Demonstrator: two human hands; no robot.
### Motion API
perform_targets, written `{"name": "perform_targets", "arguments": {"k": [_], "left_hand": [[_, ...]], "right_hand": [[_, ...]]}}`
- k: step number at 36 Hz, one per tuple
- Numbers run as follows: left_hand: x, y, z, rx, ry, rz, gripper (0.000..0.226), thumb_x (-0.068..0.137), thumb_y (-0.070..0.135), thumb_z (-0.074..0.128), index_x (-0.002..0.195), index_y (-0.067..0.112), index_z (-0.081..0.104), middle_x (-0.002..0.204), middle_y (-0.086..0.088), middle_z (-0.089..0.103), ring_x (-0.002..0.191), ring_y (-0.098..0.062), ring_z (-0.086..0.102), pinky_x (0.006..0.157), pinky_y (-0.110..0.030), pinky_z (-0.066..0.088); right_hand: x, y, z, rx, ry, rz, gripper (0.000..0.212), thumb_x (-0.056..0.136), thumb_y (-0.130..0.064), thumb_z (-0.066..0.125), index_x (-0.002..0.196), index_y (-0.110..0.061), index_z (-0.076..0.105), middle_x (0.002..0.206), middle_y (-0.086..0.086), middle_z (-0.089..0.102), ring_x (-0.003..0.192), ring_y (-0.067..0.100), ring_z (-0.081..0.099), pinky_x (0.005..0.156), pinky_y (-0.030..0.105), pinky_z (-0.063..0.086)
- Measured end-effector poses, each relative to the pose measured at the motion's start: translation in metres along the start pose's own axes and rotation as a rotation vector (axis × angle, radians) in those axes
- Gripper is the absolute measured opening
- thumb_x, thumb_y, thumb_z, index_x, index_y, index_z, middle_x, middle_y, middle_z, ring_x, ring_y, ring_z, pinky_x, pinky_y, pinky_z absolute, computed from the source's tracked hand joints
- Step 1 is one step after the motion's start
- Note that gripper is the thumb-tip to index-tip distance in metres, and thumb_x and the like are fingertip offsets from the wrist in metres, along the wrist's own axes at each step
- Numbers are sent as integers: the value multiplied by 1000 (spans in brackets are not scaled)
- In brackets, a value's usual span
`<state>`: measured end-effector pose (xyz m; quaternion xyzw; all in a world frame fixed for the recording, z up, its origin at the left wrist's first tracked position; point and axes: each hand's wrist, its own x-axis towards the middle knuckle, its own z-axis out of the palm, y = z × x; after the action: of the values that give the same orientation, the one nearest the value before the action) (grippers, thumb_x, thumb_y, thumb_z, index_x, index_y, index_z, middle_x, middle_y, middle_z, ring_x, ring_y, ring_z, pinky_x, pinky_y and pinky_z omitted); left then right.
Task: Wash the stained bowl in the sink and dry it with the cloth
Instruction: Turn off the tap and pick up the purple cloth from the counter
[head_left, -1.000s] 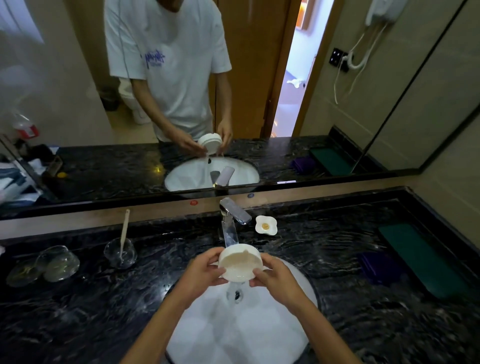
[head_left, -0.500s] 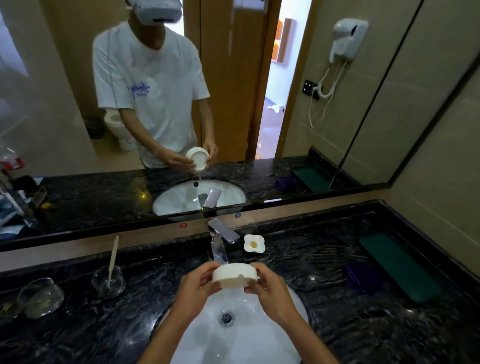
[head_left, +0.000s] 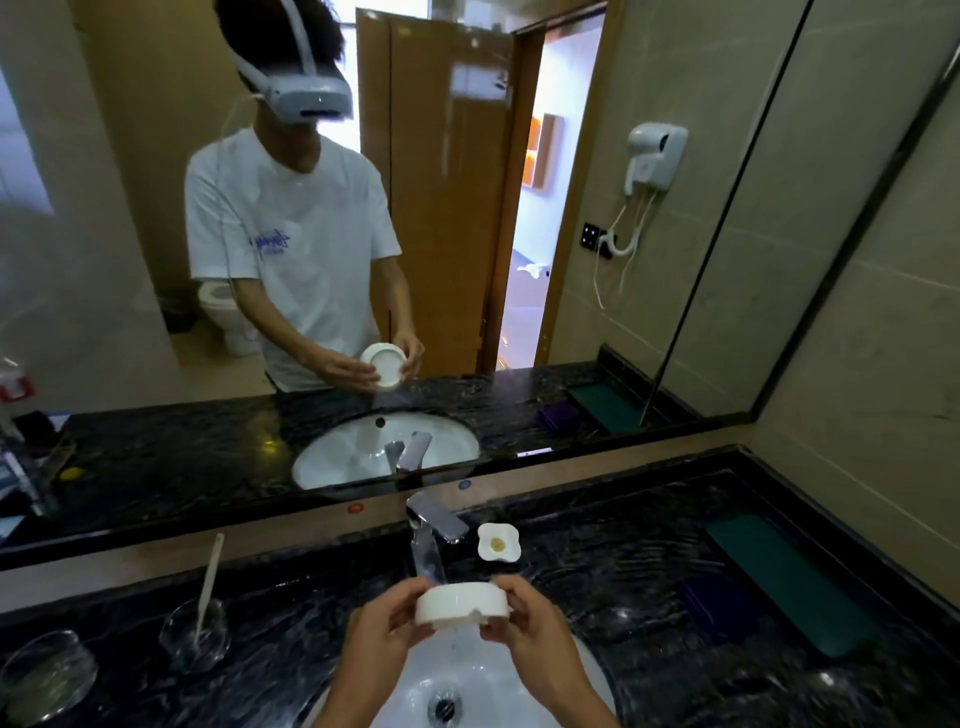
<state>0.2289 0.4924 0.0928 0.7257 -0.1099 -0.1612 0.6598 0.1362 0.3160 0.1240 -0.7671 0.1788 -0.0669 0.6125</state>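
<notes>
Here the bowl (head_left: 461, 605) is held over the sink (head_left: 571, 670), just in front of the tap (head_left: 431, 535), with its wall toward the camera and its mouth turned down or away; in the mirror its base ring shows. The left hand (head_left: 382, 631) and the right hand (head_left: 535, 623) each have a closed grip on it, fingers wrapped on opposite sides of the rim. A thin trickle seems to fall from the bowl toward the drain, so my judgement is that the washing step is at its tail end: the rinse water is being tipped out. Whether any stain remains cannot be told, since the inside is hidden from both the camera and the mirror.

No stream from the tap is clearly visible. The next move, as I read it, calls for drying. Two folded pieces lie on the table well to the right of the sink: a purple cloth (head_left: 719, 605) nearer it, and a green cloth (head_left: 784, 582) farther out. Either may be the one meant; I cannot tell which. One hand would need to let go and reach right while the other keeps the wet bowl steady, and a slippery rim held single-handed is the likely risk. To the left of the sink stand two glass dishes, one with a stick in it, apart from this step.
</notes>
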Motion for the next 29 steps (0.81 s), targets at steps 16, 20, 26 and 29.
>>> {"name": "perform_targets", "arguments": {"k": [16,20,26,29], "left_hand": [[3,7,-2,-90,4,-76,47,70,-28,75,96,11,76,83,-2,82,88,-23,72,77,-26,62],[6,11,-3,-95,-24,-74,42,73,-25,75,103,3,72,93,-19,75,89,-26,66,68,-22,62],[8,15,-2,-198,-68,-176,46,66,-26,79,96,8,75,86,-9,81,83,-24,74,55,-21,60],[8,11,1,-215,-160,-245,53,50,-13,83,100,4,74,83,-9,82,80,-25,75,55,-25,61]], "right_hand": [[7,-9,1,97,-3,112,23,92,11,56,104,-7,64,101,13,73,86,21,62,87,44,61],[9,-12,2,64,-27,108,23,91,10,56,108,-3,62,95,7,72,82,20,59,85,44,60],[8,-8,-10,-25,-44,114,18,96,-12,58,110,-21,65,98,2,78,69,18,68,76,39,62],[10,-7,-21,-2,-126,197,20,100,-8,55,118,-16,59,100,8,72,64,17,63,64,29,56]]}}
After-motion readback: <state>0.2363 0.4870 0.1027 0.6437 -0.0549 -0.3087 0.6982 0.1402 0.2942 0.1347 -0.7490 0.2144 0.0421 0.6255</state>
